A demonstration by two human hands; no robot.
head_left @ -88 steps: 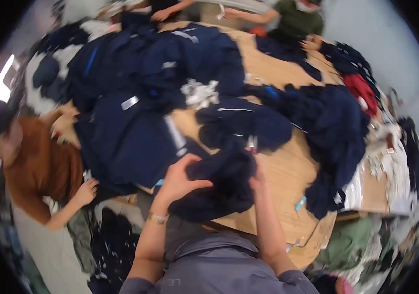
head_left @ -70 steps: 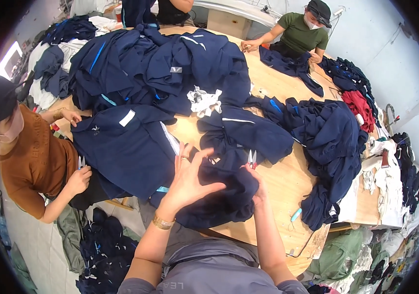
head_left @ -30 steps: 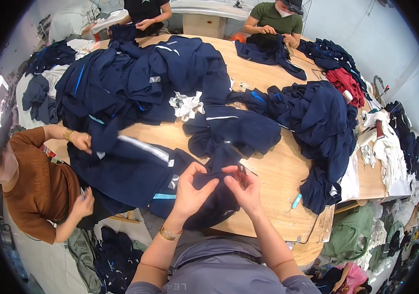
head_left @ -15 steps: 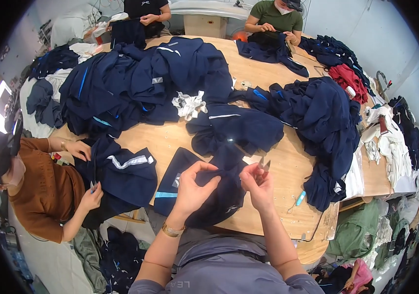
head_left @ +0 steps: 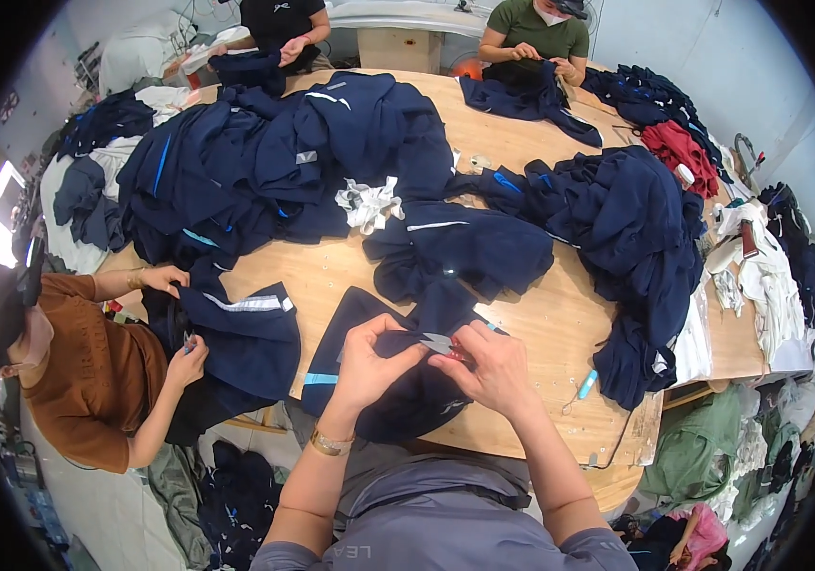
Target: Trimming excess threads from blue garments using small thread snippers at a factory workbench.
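A navy garment (head_left: 355, 319) with a light blue stripe lies at the near edge of the table in front of me. My left hand (head_left: 369, 369) pinches a fold of it between thumb and fingers. In my right hand (head_left: 490, 366) is a pair of thread snips (head_left: 437, 342), its blades pointing left at the pinched fold, close to my left fingertips. The exact spot where the blades meet the cloth is too small to make out.
Heaped navy garments (head_left: 265, 162) cover the far left of the wooden table (head_left: 560, 314), with another navy pile (head_left: 617, 209) at right. White scraps (head_left: 369, 205) lie mid-table. A light blue-handled tool (head_left: 586, 384) rests at right. Co-workers handle cloth at left (head_left: 89, 366) and across.
My right hand has swung left and turned, taking the snips from upright beside the garment to the fold at my left fingers. My left hand stays nearly in place.
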